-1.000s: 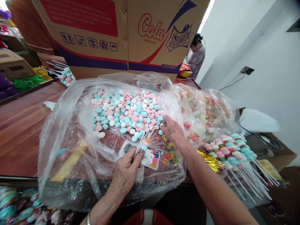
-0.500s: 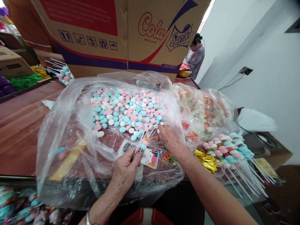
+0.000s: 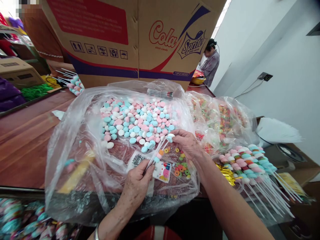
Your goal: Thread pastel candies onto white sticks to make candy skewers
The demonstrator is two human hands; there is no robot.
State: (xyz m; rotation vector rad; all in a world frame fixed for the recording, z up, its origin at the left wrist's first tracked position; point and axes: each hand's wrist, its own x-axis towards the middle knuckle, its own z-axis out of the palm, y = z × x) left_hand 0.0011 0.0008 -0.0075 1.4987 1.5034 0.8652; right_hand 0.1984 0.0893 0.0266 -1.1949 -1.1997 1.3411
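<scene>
My left hand (image 3: 137, 181) is closed around several thin white sticks (image 3: 158, 146), one with a few orange, pink and blue candies threaded on it. Between the thumb and fingers of my right hand (image 3: 188, 146) are blue and white marshmallows (image 3: 170, 137), close to the sticks' upper ends; whether a stick pierces them I cannot tell. Just beyond lies a pile of pink, blue and white marshmallows (image 3: 135, 123) on a clear plastic sheet (image 3: 82, 140). Small gummy rings (image 3: 181, 170) lie below my right hand. Printed cards (image 3: 163, 171) sit beside my left fingers.
A large cardboard box (image 3: 160, 60) stands behind the pile. Bags of gummy rings (image 3: 207, 110) lie to the right, near finished marshmallow skewers (image 3: 247, 163) and gold ties (image 3: 226, 175). Two people work farther off. Wrapped candies (image 3: 30, 220) fill the lower left.
My right hand has come up from the pile's edge with blue and white marshmallows in its fingers. My left hand keeps its hold on the sticks. The whole view has shifted slightly.
</scene>
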